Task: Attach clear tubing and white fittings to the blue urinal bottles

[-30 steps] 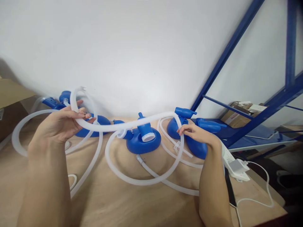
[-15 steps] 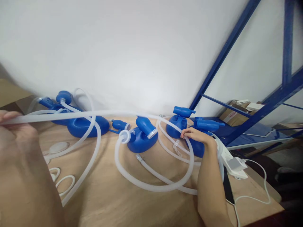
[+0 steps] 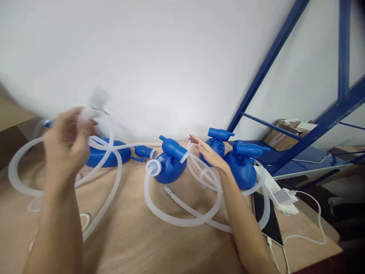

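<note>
My left hand (image 3: 68,133) is raised at the left, fingers closed around a translucent white tube end (image 3: 98,99) with a rounded cap-like piece; motion blurs its details. A white plastic tube (image 3: 21,158) hangs in a loop beside that wrist. My right hand (image 3: 209,152) has its fingers stretched out, above coiled tubing (image 3: 196,163) and in front of a blue plastic bottle (image 3: 212,144). Whether it touches the tubing I cannot tell. Just left of it stands another blue bottle (image 3: 171,167) with a slanted blue neck piece (image 3: 173,149) and a tube fitted to its white collar (image 3: 154,167).
More blue bottles stand at the left (image 3: 114,154) and right (image 3: 242,173). A small blue piece (image 3: 144,151) lies between them. Toward the right edge are a black phone (image 3: 266,217), a white power strip (image 3: 281,199) and cables. A blue metal shelf (image 3: 308,167) stands beyond.
My left hand has moved right and up from the left edge, now with a tube end in it. My right hand has moved left and its fingers have straightened off the tube.
</note>
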A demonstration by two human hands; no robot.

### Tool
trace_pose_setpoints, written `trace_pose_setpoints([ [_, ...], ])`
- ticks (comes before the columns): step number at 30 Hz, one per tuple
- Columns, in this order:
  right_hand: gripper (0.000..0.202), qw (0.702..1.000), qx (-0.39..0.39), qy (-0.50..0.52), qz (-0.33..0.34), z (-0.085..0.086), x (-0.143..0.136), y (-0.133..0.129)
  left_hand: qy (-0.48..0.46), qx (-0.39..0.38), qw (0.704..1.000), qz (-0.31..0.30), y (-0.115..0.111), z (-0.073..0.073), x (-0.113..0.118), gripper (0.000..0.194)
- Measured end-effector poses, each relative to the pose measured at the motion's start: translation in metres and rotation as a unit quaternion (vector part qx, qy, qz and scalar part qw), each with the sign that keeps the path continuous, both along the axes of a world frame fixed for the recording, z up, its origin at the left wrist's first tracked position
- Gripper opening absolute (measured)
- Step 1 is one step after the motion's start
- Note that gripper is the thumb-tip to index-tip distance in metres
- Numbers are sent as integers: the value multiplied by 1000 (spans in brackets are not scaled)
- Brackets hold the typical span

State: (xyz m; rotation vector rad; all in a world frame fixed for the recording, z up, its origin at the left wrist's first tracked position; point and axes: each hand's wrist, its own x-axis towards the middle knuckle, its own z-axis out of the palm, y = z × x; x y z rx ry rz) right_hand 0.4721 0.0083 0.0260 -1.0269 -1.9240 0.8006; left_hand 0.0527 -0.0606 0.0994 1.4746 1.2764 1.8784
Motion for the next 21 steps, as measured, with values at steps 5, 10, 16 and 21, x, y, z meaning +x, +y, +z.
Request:
trace_pose_setpoints([
  [5, 66, 998, 57, 18, -29, -9, -54, -5, 384, 26, 922, -41, 23, -15, 27, 49],
  [10, 49, 997, 58, 45, 10, -12, -53, -1, 511, -61, 853, -82, 47, -42, 36, 57],
  [16, 52, 996, 47, 40, 60, -11, -30, 6, 487, -51, 866, -100, 50, -43, 34, 59],
  [21, 53, 996, 55, 33, 68, -12, -21, 9, 480, -68, 867, -111, 47, -37, 28, 53],
])
